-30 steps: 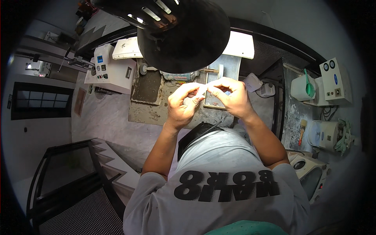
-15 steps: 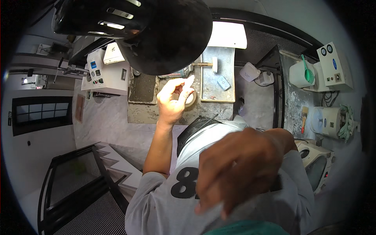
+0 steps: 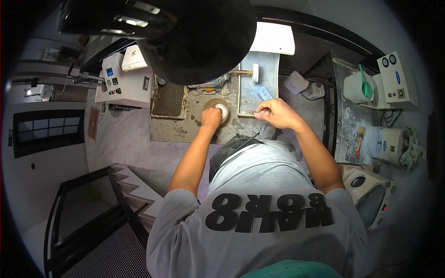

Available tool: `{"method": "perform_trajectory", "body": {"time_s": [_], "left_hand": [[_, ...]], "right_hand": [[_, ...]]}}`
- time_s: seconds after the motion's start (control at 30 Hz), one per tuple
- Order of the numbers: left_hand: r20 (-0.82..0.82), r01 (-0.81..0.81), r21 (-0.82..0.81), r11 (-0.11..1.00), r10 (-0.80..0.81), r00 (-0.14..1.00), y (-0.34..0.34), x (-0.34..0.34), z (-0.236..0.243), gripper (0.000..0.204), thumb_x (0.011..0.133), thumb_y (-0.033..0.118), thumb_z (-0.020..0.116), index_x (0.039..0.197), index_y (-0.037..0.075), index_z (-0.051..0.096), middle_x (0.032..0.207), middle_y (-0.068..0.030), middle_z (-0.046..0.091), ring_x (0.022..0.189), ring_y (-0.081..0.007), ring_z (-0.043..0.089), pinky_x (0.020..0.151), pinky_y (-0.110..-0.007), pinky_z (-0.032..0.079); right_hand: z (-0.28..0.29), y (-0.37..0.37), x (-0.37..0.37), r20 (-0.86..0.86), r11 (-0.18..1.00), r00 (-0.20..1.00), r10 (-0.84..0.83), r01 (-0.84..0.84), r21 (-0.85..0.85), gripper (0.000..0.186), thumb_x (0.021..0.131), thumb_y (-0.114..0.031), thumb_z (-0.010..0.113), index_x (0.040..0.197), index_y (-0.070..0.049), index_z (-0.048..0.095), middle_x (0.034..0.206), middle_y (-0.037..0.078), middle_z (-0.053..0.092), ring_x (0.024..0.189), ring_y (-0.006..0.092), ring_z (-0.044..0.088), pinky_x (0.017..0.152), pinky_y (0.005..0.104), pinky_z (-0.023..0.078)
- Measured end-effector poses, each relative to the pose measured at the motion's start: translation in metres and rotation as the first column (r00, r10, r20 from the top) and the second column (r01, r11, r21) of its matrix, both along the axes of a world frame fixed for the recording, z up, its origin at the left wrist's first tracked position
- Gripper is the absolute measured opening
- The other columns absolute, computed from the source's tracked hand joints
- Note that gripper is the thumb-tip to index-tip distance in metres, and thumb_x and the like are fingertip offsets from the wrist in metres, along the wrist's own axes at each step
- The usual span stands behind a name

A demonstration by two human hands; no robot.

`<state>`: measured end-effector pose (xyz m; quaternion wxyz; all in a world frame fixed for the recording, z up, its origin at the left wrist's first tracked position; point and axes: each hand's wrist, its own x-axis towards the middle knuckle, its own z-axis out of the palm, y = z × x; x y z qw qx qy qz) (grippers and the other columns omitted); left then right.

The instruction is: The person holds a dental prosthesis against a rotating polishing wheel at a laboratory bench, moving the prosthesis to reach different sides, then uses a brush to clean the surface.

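My left hand (image 3: 211, 117) is closed, its fingers down at a round tan bowl (image 3: 217, 101) with white material (image 3: 223, 110) inside. What those fingers hold, if anything, is hidden. Over the front right corner of a shallow pale tray (image 3: 240, 88), my right hand (image 3: 277, 114) pinches with thumb and fingertips. A small thing at the fingertips is too tiny to name. Just beyond that hand, a small light-blue block (image 3: 264, 93) lies in the tray. A white wheel on a brass-coloured shaft (image 3: 255, 73) reaches over the tray from the left.
A black lamp shade (image 3: 199, 41) hangs over the worktable (image 3: 181, 132). A dark, mud-filled basin (image 3: 169, 103) is at the left. On the right bench (image 3: 345, 134) stand a white tub with a green scoop (image 3: 365, 88), a brush (image 3: 360, 139) and a gauge box (image 3: 397, 81).
My left hand, raised with a small pale piece before, has gone down to the bowl. From close before the camera, my right hand has moved out to the tray's front edge.
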<state>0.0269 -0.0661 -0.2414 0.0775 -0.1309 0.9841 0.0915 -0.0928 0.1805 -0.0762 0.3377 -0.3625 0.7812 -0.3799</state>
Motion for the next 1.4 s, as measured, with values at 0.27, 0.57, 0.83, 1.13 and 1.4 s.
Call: {"method": "perform_trajectory", "body": {"time_s": [0.27, 0.57, 0.83, 1.13, 1.4], "left_hand": [[0.029, 0.058, 0.014, 0.998, -0.059, 0.998, 0.007, -0.016, 0.013, 0.014, 0.073, 0.013, 0.057, 0.076, 0.006, 0.068, 0.084, -0.0183, 0.065, 0.081, -0.0325, 0.063, 0.074, -0.041, 0.049], [-0.343, 0.072, 0.643, 0.763, 0.203, 0.917, 0.051, -0.049, 0.075, 0.016, 0.085, 0.016, 0.057, 0.089, 0.000, 0.062, 0.075, -0.0145, 0.065, 0.071, -0.0249, 0.065, 0.064, -0.033, 0.048], [-0.017, -0.029, 0.992, 0.119, 0.367, 0.930, 0.066, -0.109, 0.011, 0.010, 0.089, 0.004, 0.053, 0.093, -0.004, 0.057, 0.081, -0.0075, 0.065, 0.066, -0.0094, 0.060, 0.059, -0.022, 0.049], [0.148, -0.152, 0.988, -0.024, 0.425, 0.893, 0.073, -0.127, -0.003, 0.011, 0.090, 0.001, 0.048, 0.095, -0.008, 0.051, 0.083, -0.0133, 0.063, 0.069, -0.0186, 0.064, 0.060, -0.028, 0.056], [0.163, -0.176, 0.984, -0.005, 0.399, 0.902, 0.071, -0.134, -0.012, 0.013, 0.091, 0.003, 0.047, 0.094, -0.008, 0.052, 0.084, -0.0166, 0.063, 0.068, -0.0221, 0.065, 0.062, -0.031, 0.057]], "right_hand": [[-0.021, 0.011, -0.011, 0.058, 0.992, 0.991, -0.118, 0.115, 0.060, 0.025, 0.078, -0.023, 0.067, 0.083, 0.001, 0.065, 0.070, 0.011, 0.064, 0.063, 0.0157, 0.059, 0.062, 0.0285, 0.047], [-0.087, -0.011, -0.031, 0.109, 0.964, 0.962, -0.251, 0.259, -0.064, 0.029, 0.077, -0.022, 0.069, 0.094, 0.001, 0.064, 0.085, 0.013, 0.067, 0.075, 0.0185, 0.063, 0.069, 0.0293, 0.049], [-0.145, -0.040, -0.055, 0.399, 0.848, 0.785, -0.474, 0.529, -0.033, 0.015, 0.086, -0.004, 0.056, 0.098, 0.002, 0.062, 0.082, 0.008, 0.065, 0.064, 0.0102, 0.060, 0.058, 0.0235, 0.052], [-0.158, -0.042, -0.070, 0.391, 0.765, 0.704, -0.593, 0.644, -0.001, 0.015, 0.085, -0.004, 0.057, 0.094, 0.007, 0.062, 0.076, 0.008, 0.065, 0.058, 0.0105, 0.059, 0.050, 0.0240, 0.051], [-0.150, -0.045, -0.075, 0.314, 0.760, 0.704, -0.637, 0.641, 0.102, 0.015, 0.084, -0.007, 0.060, 0.091, 0.005, 0.064, 0.074, 0.008, 0.065, 0.056, 0.0102, 0.058, 0.049, 0.0245, 0.050]]}}
